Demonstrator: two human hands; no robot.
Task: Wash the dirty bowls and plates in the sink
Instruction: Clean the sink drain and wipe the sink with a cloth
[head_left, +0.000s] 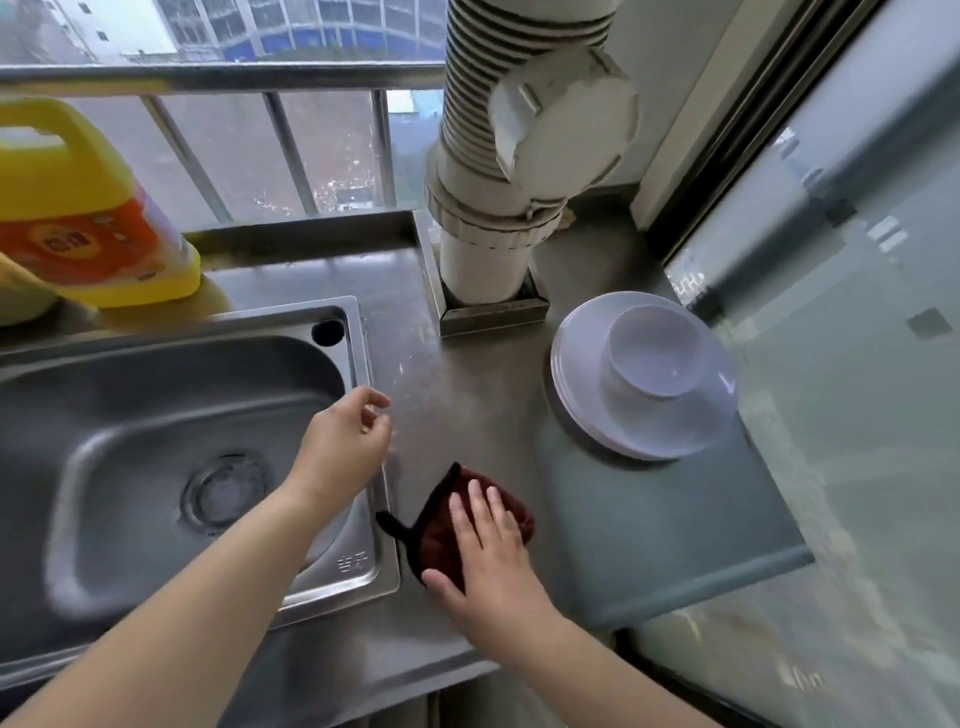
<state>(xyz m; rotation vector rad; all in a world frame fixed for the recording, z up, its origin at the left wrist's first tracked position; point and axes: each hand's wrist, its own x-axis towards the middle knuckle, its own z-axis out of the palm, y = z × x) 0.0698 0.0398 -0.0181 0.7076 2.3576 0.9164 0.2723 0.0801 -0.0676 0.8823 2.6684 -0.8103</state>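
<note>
Flat right hand (491, 551) on cloth (441, 525), left hand (340, 447) hovering

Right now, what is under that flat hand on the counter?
A dark red cloth lies under the right hand, whose straight fingers rest on it on the steel counter. The cloth's middle is covered by the palm, so anything beneath it cannot be seen.

Soft window daylight; edges warped, slightly blurred.

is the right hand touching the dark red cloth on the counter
Touching. The head view shows the right hand lying flat on the dark red cloth, straight fingers pressed onto its top with no gap visible.
</note>
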